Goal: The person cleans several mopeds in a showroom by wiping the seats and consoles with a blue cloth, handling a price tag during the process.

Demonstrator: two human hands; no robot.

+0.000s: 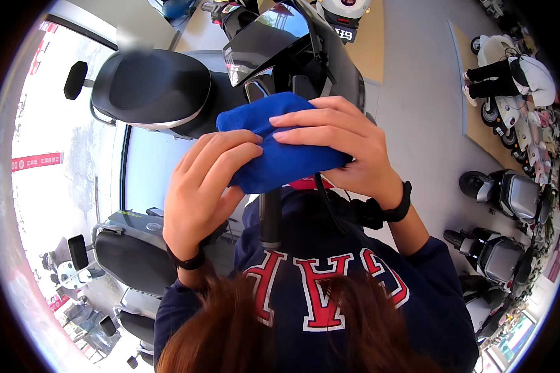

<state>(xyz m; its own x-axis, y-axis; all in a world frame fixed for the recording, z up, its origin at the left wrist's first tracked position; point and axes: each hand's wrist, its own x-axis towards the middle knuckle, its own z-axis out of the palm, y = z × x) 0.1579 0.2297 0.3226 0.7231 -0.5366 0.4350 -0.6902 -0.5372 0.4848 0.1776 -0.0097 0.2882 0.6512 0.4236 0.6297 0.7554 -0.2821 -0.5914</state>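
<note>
A folded blue cloth (pixel 291 161) lies between my two hands, in front of my chest. My left hand (pixel 210 182) grips its left side, fingers on top and the thumb lower down at the near edge. My right hand (pixel 350 144) holds the right side, with two fingertips pressed on the upper face and the thumb near the underside. Below the cloth a black handlebar grip (pixel 269 219) and a thin black lever (pixel 329 205) point towards me. Beyond it rises the dark windshield (pixel 268 39) of a scooter. The cloth hides what is directly beneath it.
A scooter with a black seat (pixel 156 86) stands at the left, and another black seat (pixel 133 259) is nearer. More scooters (pixel 518 193) line the right side. A person (pixel 518 79) in a white top bends over scooters there. Glass windows (pixel 74 186) run along the left.
</note>
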